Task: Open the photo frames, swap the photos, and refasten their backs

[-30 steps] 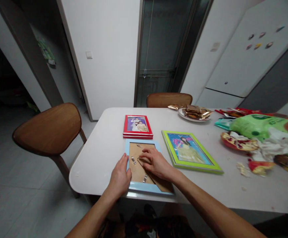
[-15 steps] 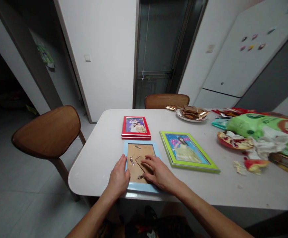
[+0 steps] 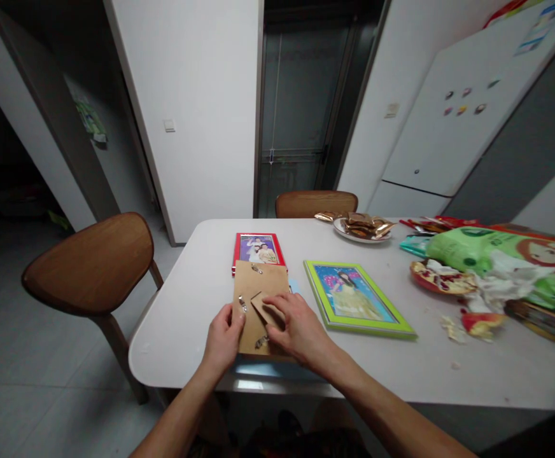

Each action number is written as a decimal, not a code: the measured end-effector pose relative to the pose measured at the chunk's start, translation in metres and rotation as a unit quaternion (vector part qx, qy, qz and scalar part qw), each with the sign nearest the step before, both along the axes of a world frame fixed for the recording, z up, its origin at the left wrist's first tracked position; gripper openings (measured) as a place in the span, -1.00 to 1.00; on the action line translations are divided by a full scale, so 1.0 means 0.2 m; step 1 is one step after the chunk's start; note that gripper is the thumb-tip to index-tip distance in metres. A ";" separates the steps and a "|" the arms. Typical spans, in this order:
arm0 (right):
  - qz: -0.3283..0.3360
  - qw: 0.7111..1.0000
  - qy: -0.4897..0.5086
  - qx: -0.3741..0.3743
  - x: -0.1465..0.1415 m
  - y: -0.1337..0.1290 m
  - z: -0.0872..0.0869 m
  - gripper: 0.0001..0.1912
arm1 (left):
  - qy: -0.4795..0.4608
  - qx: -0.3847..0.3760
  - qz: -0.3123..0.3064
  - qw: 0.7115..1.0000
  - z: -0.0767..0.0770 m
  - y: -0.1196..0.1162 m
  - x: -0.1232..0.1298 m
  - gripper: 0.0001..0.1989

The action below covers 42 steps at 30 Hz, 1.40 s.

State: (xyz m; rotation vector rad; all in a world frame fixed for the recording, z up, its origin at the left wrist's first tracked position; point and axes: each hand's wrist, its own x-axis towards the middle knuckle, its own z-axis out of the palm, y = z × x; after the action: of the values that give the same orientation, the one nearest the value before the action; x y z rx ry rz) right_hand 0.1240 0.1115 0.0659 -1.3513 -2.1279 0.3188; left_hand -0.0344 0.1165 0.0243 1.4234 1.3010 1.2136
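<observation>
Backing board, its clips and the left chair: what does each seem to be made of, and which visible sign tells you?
Backing board: probably fibreboard or thick card, matte; its face is plain tan.
Clips: likely metal, shiny; they show silvery glints.
Left chair: apparently wood or veneer, satin; its brown back has a soft sheen.

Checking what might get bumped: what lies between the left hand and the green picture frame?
In the head view: the brown backing board, the right hand, and the blue frame partly showing beneath the board.

Brown backing board [image 3: 252, 326] now lifted off blue frame [image 3: 282, 370], left hand [image 3: 223, 340] gripping edge.
</observation>
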 end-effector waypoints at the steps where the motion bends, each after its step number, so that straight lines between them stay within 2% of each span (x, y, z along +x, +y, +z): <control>1: 0.012 1.000 0.018 0.007 -0.01 0.00 0.01 -0.63 | -0.057 -0.025 0.000 0.998 0.03 0.00 -0.02 -0.73; 3: 0.019 0.999 0.045 0.017 0.00 0.00 0.02 -0.65 | -0.135 -0.063 0.007 0.989 0.06 0.00 -0.10 -0.73; 5: -0.018 0.999 0.035 0.017 0.06 0.03 -0.02 -0.67 | -0.158 -0.083 0.026 0.984 0.07 -0.01 -0.21 -0.72; 8: -0.114 0.992 -0.041 -0.023 0.17 0.08 -0.12 -0.65 | -0.136 -0.119 0.063 0.981 0.03 -0.01 -0.42 -0.70; 10: -0.155 0.982 -0.094 -0.054 0.23 0.11 -0.19 -0.61 | -0.112 -0.135 0.078 0.981 -0.02 -0.02 -0.53 -0.70; 12: -0.172 0.973 -0.130 -0.075 0.26 0.12 -0.23 -0.59 | -0.084 -0.143 0.080 0.983 -0.05 -0.01 -0.59 -0.70; 15: -0.174 0.969 -0.152 -0.093 0.26 0.12 -0.26 -0.58 | -0.023 -0.133 0.093 0.986 -0.08 0.00 -0.61 -0.68; 18: -0.181 0.970 -0.140 -0.087 0.25 0.14 -0.26 -0.57 | 0.116 -0.095 0.142 0.979 -0.08 -0.01 -0.58 -0.60; 21: -0.195 0.973 -0.090 -0.084 0.26 0.16 -0.25 -0.50 | 0.275 -0.051 0.177 0.943 -0.08 -0.02 -0.55 -0.54; 24: -0.201 0.968 0.053 -0.142 0.27 0.15 -0.23 -0.42 | 0.361 0.015 0.185 0.914 -0.08 -0.02 -0.52 -0.55; 26: -0.182 0.942 0.188 -0.211 0.27 0.14 -0.19 -0.36 | 0.376 0.059 0.182 0.906 -0.07 -0.03 -0.46 -0.56; 28: -0.149 0.901 0.301 -0.273 0.26 0.11 -0.15 -0.29 | 0.353 0.086 0.155 0.919 -0.05 -0.04 -0.36 -0.57; 31: -0.112 0.852 0.407 -0.311 0.22 0.08 -0.08 -0.21 | 0.310 0.120 0.054 0.942 -0.01 -0.10 -0.11 -0.55; 34: -0.093 0.829 0.461 -0.303 0.20 0.06 -0.03 -0.16 | 0.300 0.181 -0.059 0.935 0.03 -0.16 0.13 -0.41; 35: -0.088 0.827 0.468 -0.300 0.19 0.06 -0.02 -0.16 | 0.298 0.206 -0.077 0.929 0.04 -0.17 0.19 -0.40; 38: -0.083 0.843 0.448 -0.288 0.21 0.08 -0.04 -0.17 | 0.298 0.258 -0.098 0.914 0.07 -0.17 0.28 -0.47; 40: -0.105 0.878 0.385 -0.265 0.23 0.11 -0.07 -0.21 | 0.294 0.273 -0.078 0.913 0.10 -0.16 0.26 -0.49; 42: -0.145 0.925 0.274 -0.222 0.26 0.13 -0.10 -0.29 | 0.280 0.266 -0.021 0.922 0.13 -0.15 0.19 -0.51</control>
State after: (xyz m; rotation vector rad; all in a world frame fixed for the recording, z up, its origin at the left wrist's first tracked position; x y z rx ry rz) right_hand 0.1759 0.1379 0.0451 -1.5658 -1.4148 0.9739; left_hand 0.0043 0.0873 0.0506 2.3097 1.3438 1.2312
